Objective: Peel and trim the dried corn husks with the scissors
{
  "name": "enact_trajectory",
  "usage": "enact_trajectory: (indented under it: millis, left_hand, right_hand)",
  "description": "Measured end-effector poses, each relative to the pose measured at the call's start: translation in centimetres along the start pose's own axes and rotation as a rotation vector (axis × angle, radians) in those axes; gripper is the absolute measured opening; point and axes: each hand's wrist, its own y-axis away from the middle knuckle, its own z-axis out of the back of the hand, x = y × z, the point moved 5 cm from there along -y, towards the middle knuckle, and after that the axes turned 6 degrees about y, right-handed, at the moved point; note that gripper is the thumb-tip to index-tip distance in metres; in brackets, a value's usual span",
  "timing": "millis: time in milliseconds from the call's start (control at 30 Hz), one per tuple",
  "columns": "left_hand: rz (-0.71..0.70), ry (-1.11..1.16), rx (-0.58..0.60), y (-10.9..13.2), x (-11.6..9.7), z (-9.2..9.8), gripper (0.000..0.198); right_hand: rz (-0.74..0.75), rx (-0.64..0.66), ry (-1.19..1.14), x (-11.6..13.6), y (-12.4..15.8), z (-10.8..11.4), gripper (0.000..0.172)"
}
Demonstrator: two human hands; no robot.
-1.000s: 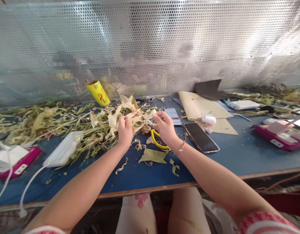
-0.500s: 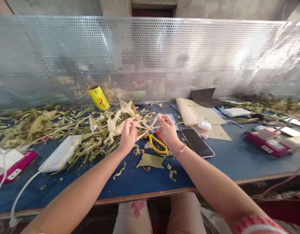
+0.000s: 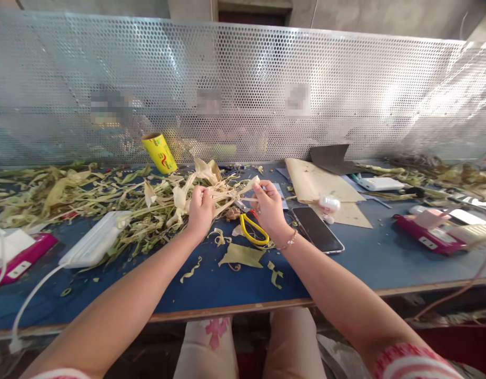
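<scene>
My left hand (image 3: 200,210) is closed around a bunch of dry, pale corn-husk strips (image 3: 222,190) just above the blue table (image 3: 385,263). My right hand (image 3: 268,207) pinches the other end of the same strips, whose pale tip sticks out above its fingers. Yellow-handled scissors (image 3: 254,230) lie on the table right under my right hand, not held. Cut husk scraps (image 3: 243,256) lie in front of both hands. A big heap of husks and green leaves (image 3: 88,200) spreads to the left.
A yellow roll (image 3: 159,152) leans at the perforated metal screen (image 3: 243,89). A black phone (image 3: 317,229), brown paper sheets (image 3: 317,184), a white power bank (image 3: 379,183) and a pink box (image 3: 430,236) lie to the right. A white charger (image 3: 93,247) and pink box (image 3: 17,260) lie left.
The view has tilted up a little. Both hands stay closed on the husk strips and have drawn slightly apart, with the right hand now a bit higher over the scissors.
</scene>
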Motion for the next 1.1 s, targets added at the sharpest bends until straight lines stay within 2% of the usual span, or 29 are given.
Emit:
enact_trajectory:
  millis: [167,267,333,467,533,633,833,900,1000,1100]
  left_hand:
    - [0.023,-0.049,-0.05,-0.2,0.6,0.5,0.022]
    - [0.026,0.018,0.002,-0.2,0.4,0.2,0.024]
    - [0.151,0.151,0.072,0.0,0.5,-0.4,0.028]
    - [0.549,0.4,0.173,1.2,0.9,-1.9,0.024]
    - [0.626,0.468,0.18,1.7,1.0,-2.2,0.016]
    - [0.611,0.511,0.186,1.8,1.4,-2.3,0.014]
    - [0.472,0.424,0.187,1.6,1.3,-2.1,0.048]
    - [0.464,0.415,0.185,1.8,1.1,-2.2,0.052]
    - [0.514,0.442,0.114,2.0,1.1,-2.0,0.045]
    - [0.607,0.473,0.101,2.2,1.5,-2.0,0.027]
  right_hand:
    - [0.032,0.04,0.073,-0.2,0.1,-0.2,0.034]
    - [0.064,0.036,0.108,-0.4,-0.2,0.1,0.034]
    - [0.085,0.035,0.13,-0.6,-0.3,0.2,0.032]
    - [0.111,0.101,0.157,-1.0,0.0,-0.1,0.029]
    - [0.129,0.138,0.168,-0.9,0.3,-0.4,0.027]
    - [0.161,0.141,0.188,-0.4,0.7,-0.7,0.026]
    - [0.112,0.221,0.33,-1.3,0.6,-1.0,0.027]
    - [0.116,0.232,0.434,-1.8,0.4,-0.8,0.028]
    - [0.134,0.216,0.561,-2.1,0.1,-0.4,0.027]
    - [0.141,0.204,0.658,-1.9,0.1,-0.3,0.024]
